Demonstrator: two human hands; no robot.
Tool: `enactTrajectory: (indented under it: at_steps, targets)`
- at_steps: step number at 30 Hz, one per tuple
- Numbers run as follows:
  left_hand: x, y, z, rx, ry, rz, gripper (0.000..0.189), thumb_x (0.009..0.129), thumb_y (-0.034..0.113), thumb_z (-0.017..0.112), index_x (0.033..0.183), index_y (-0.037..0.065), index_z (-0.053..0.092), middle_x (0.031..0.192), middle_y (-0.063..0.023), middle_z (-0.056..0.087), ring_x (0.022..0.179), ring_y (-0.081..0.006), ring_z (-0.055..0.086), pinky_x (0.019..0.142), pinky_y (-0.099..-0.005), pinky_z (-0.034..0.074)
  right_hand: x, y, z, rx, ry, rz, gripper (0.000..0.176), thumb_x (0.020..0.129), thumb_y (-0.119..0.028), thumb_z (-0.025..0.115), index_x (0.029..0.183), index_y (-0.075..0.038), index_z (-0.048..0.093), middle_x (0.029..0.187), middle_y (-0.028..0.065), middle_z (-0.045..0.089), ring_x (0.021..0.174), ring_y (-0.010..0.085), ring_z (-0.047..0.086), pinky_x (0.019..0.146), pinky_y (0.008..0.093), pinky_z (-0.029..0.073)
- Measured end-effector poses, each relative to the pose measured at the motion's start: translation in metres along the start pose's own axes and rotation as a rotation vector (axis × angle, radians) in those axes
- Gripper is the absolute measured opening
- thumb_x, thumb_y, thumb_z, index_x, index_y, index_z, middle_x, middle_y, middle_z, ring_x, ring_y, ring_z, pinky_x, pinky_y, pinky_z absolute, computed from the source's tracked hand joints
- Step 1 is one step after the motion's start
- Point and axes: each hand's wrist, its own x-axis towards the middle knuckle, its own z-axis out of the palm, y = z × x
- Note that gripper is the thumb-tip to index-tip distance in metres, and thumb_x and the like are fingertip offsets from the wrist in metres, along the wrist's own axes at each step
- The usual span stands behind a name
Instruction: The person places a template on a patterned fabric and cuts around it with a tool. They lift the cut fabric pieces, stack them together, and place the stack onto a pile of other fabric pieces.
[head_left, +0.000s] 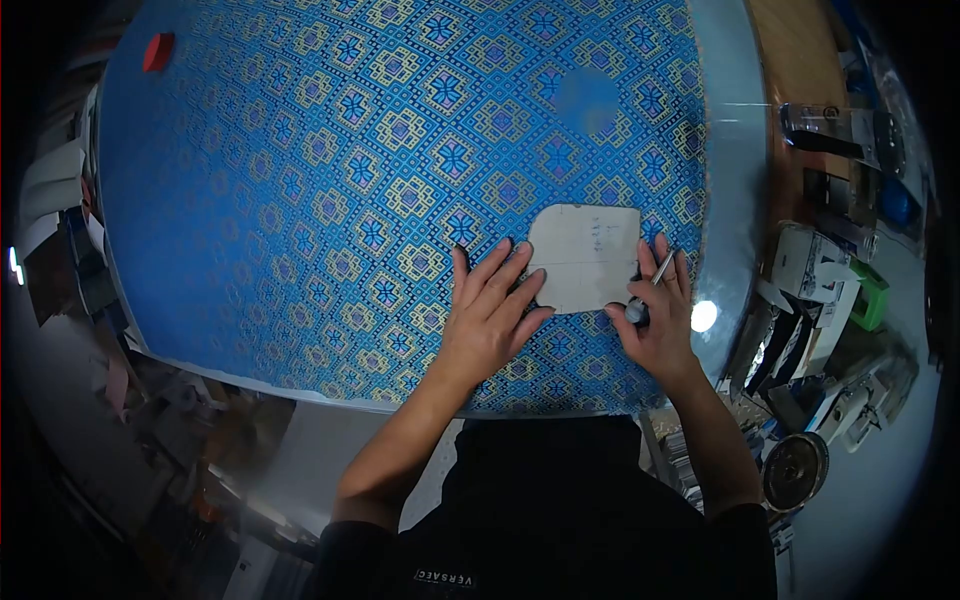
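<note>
A pale card pattern piece (585,262) with a rounded upper left corner and handwriting on it lies flat on blue patterned fabric (400,200). My left hand (488,315) is spread flat on the fabric, fingertips right at the card's left edge. At the card's right edge, my right hand (655,315) is closed around a slim silver pen-like tool (664,267). The tool's thin end points up and away from me, and its thick grey end shows near my thumb. My right fingertips rest close to the fabric.
A red round object (157,52) sits at the far left of the fabric. The pale table edge (735,200) runs along the right. Beyond it are a green item (870,296), boxes and tools, with a round metal disc (795,471) lower right.
</note>
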Motion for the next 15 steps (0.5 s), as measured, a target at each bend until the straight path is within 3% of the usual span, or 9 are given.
enactTrajectory:
  at_steps: [8,15]
  targets:
    - [0.0002,0.0002,0.0013,0.008,-0.016,0.020,0.048,0.079,0.023,0.086,0.121,0.007,0.069,0.153,-0.0145,0.051,0.146,-0.0376,0.041,0.118,-0.0714,0.016,0.0054,-0.0068,-0.0029,-0.003,0.026,0.008,0.038,0.085,-0.017,0.079,0.112,-0.008,0.054,0.152,0.0223,0.050,0.148,0.0443,0.036,0.121,0.0602,0.023]
    - [-0.0010,0.0001,0.0039,0.037,0.029,0.061,0.044,0.082,0.022,0.084,0.119,0.006,0.069,0.153,-0.0139,0.050,0.147,-0.0357,0.039,0.116,-0.0734,0.018,0.0038,-0.0069,-0.0004,-0.017,0.090,-0.038,0.039,0.087,-0.018,0.078,0.115,-0.008,0.054,0.153,0.0197,0.049,0.149,0.0414,0.035,0.122,0.0576,0.023]
